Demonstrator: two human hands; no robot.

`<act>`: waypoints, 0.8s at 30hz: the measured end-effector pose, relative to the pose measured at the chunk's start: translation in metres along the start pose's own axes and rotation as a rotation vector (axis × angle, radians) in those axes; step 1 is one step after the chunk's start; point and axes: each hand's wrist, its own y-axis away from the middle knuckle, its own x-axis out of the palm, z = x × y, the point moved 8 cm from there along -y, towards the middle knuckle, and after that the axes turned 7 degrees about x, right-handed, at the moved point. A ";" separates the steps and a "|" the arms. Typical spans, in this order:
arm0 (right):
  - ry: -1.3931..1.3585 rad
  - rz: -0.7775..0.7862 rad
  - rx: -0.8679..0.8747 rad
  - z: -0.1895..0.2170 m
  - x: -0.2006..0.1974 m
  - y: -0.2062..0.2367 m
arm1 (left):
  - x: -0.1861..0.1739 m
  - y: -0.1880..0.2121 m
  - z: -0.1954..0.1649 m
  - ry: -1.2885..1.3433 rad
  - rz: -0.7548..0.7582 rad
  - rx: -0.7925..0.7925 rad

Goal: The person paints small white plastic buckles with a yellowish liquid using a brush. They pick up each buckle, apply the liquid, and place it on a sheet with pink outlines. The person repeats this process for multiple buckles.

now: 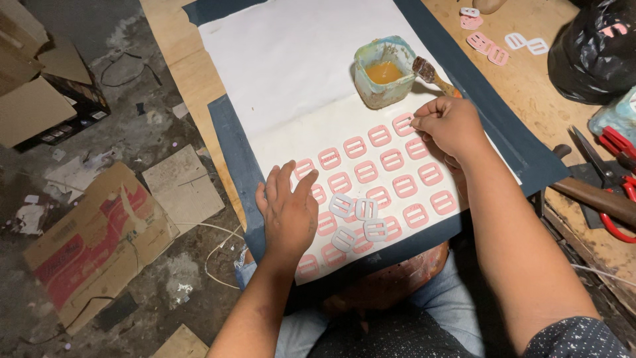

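A white sheet (285, 73) is spread over a dark blue board (232, 152) on a wooden table (179, 59). Rows of pink buckle pieces (392, 160) are laid flat on the near part of the sheet. The left hand (288, 215) is pressed palm down on the left end of these rows, its fingers spread open and gripping nothing; several pink pieces are covered by it. Just beside its fingertips, to the right, a small cluster of pale translucent buckles (361, 219) is seen lying on top of the pink ones, close to the hand, though contact cannot be told.

The right hand (450, 126) is held over the far right corner of the rows, its fingers curled and pinched together at the tips. The pinch is placed right at the topmost pink piece (403, 123); whether that piece is actually gripped cannot be told.

Just beyond the right hand, a small pale green square tub (383, 71) is stood on the sheet, partly filled with amber glue (383, 71). A brush (432, 74) with a wooden handle is rested against its right side. More pink and white buckles (490, 48) are scattered on the bare table further off.
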 end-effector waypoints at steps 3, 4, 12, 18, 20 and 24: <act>-0.009 -0.010 -0.004 0.001 0.000 0.001 | -0.001 0.000 0.000 0.004 -0.003 0.002; -0.017 -0.011 -0.005 0.001 0.000 0.001 | -0.001 0.000 0.000 0.005 -0.004 0.003; -0.005 -0.012 0.008 -0.001 -0.002 0.001 | -0.001 -0.001 -0.002 0.004 0.002 0.010; -0.016 -0.005 0.023 -0.004 -0.001 -0.001 | -0.001 -0.001 -0.002 0.005 0.009 0.008; -0.010 -0.005 0.023 -0.004 -0.001 -0.001 | -0.002 -0.001 -0.003 0.003 -0.001 0.008; 0.051 -0.037 -0.011 -0.001 -0.001 0.003 | -0.001 -0.001 -0.003 0.002 0.006 0.007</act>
